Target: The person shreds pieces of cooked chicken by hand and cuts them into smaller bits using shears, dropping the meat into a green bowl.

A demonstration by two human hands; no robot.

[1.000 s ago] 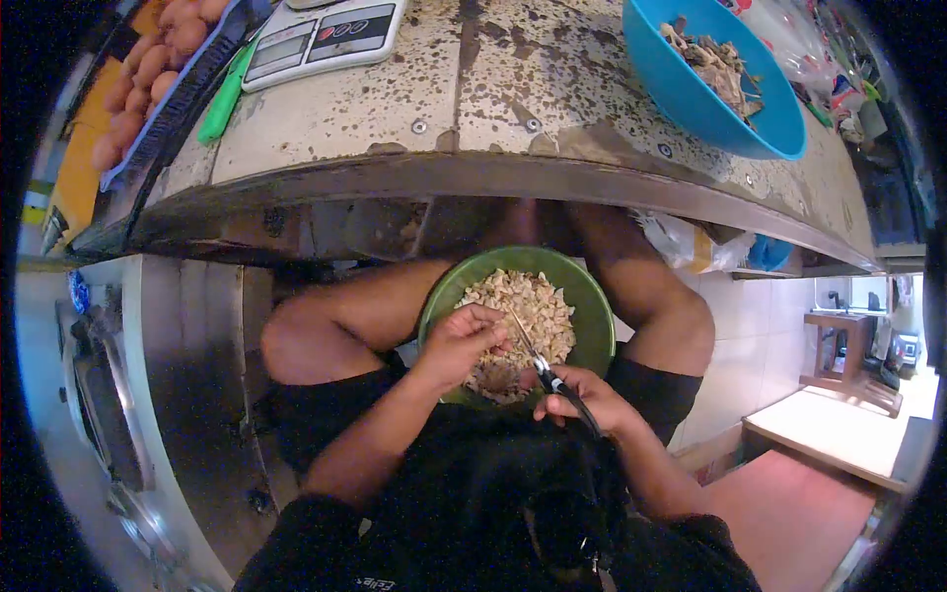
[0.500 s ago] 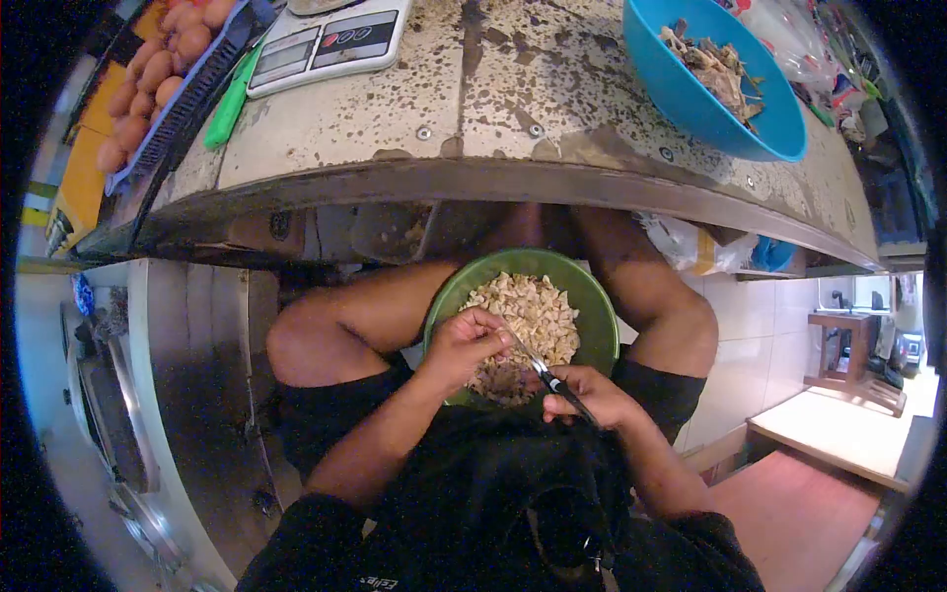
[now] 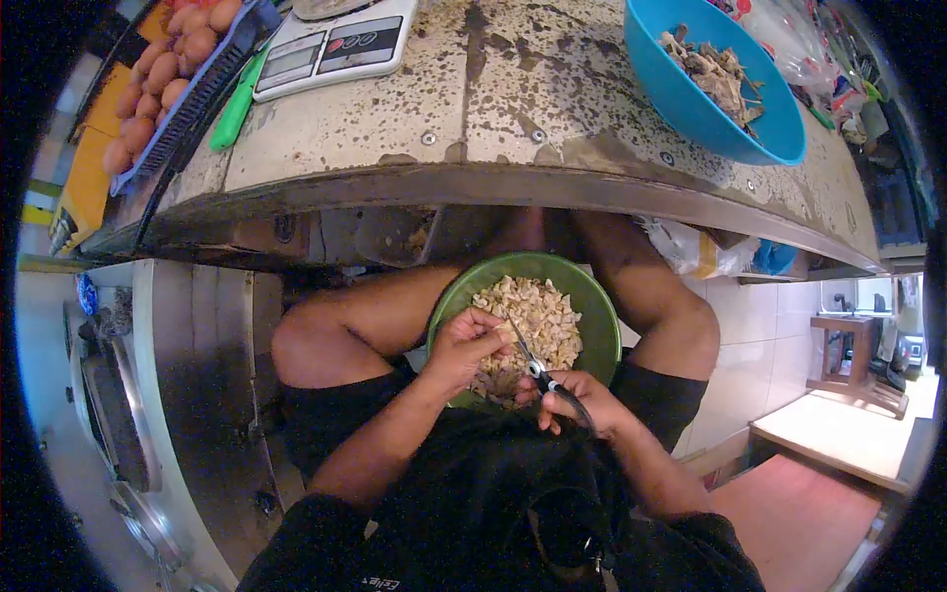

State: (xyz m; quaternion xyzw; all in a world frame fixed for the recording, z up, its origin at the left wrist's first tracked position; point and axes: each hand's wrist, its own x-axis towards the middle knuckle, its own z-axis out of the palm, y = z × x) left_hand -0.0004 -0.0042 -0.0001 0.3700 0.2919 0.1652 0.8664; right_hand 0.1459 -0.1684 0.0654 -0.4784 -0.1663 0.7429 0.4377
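Note:
Between my legs rests a green bowl holding a heap of pale, small-cut meat pieces. Over its near half, my right hand grips a pair of scissors by the black handles, the metal blades angled up and left. My left hand pinches a small pale piece of meat between thumb and fingers, right at the blade tips. The blades look slightly parted there. Darker bits show in the bowl beneath my hands.
Ahead is a stained worktop. On it stand a blue bowl with bones and scraps, a white kitchen scale, a green-handled tool and a blue tray of eggs. A metal cabinet borders my left.
The scissors have turned a little more upright and their blades have parted. My left hand still holds the small piece near the tips. The view has shifted slightly.

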